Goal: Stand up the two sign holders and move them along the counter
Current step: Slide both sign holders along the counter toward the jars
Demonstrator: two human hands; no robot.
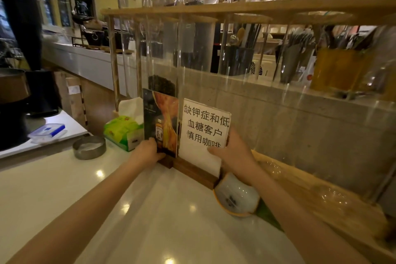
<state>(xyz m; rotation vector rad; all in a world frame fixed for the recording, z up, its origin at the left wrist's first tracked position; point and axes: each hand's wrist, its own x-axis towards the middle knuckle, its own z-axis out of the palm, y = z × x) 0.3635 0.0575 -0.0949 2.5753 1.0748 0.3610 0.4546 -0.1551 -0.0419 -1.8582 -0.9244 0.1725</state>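
Hands [147, 152] [233, 152] — on upright sign holders [184, 135]

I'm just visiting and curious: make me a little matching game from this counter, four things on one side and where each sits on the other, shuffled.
Things:
1. tissue box
2. metal ring
3. white text sign
4. small bowl

Places:
A. gripped by the right hand
B. under the right forearm, beside the wooden base
C. just left of the dark picture sign
D. flat on the counter, left of the left hand

Pairs: 1-C, 2-D, 3-A, 4-B
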